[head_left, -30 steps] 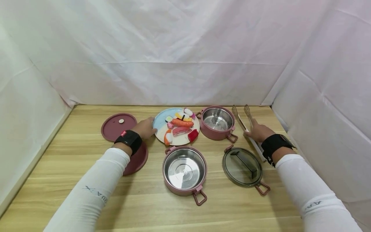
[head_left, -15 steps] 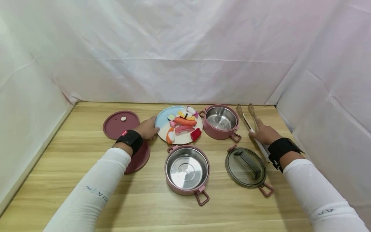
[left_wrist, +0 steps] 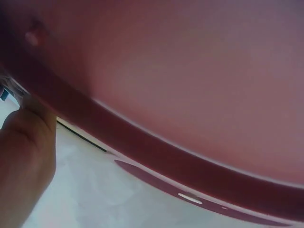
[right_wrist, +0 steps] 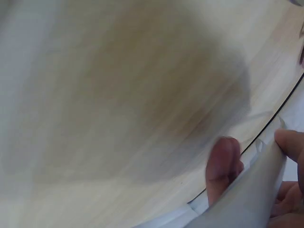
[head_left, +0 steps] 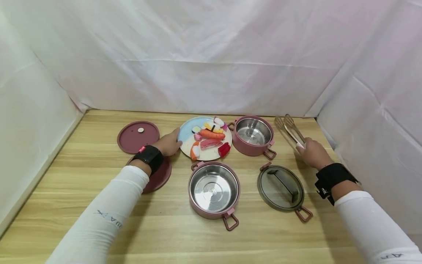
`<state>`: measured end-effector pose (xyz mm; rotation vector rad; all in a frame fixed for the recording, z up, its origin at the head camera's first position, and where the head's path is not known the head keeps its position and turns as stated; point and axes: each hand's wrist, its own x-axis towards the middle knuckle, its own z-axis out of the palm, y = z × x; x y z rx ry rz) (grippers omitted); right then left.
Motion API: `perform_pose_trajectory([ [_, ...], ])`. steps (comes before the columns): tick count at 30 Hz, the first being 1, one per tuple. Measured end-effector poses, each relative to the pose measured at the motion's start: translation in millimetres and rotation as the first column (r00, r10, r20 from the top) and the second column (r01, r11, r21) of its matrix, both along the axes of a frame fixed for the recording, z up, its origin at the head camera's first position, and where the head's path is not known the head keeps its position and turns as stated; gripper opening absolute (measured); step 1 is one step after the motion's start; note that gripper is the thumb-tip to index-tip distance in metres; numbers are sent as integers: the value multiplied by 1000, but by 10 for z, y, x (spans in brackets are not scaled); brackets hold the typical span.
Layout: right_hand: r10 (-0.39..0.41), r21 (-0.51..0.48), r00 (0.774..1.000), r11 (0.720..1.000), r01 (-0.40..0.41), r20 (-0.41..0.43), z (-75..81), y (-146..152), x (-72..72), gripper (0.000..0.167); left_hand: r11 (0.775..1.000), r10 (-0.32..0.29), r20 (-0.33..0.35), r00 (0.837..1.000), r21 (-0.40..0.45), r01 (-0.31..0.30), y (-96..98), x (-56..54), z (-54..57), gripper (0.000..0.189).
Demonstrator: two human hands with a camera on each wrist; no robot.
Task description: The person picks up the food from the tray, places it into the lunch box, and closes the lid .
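My left hand (head_left: 169, 143) is at the left rim of a round blue-and-cream plate (head_left: 185, 139), its thumb and fingers holding the edge. On the plate lie several toy sushi pieces, a red-orange sausage-like piece (head_left: 212, 135) among them. In the right hand (head_left: 314, 153) is a pair of tongs (head_left: 295, 134), gripped by its pale handle, with slotted heads pointing to the back. The right wrist view shows the thumb (right_wrist: 222, 159) and fingers around the handle, with wood below. A dark red lid (left_wrist: 190, 71) fills most of the left wrist view.
Two pink pots with steel insides stand on the table, one at the back (head_left: 252, 145) and one in front (head_left: 213, 189). A dark transparent lid (head_left: 280, 189) lies right of the front pot. Two dark red lids, one farther back (head_left: 130, 138), lie at the left.
My right hand has lifted the tongs and drawn them slightly right. Their heads have come closer together. The left hand stays at the plate; the view has shifted slightly.
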<state>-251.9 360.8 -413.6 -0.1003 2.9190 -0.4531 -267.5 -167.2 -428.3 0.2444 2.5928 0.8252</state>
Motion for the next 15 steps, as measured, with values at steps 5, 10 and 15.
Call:
perform_pose_trajectory([
  [5, -37, -48, 997, 998, 33, -75, 117, -6, 105, 65, 1000, 1, -5, 1000, -14, -1, 6, -6, 6, 71],
  [10, -29, -70, 977, 997, 14, -212, 277, -73, 241, 61, 1000, 4, -5, 1000, -8, -4, 13, 6, -2, 71],
  [15, -1, -60, 958, 998, -17, -287, 442, -235, 369, 65, 1000, -4, -26, 1000, -24, 4, 15, 15, 1, 70],
])
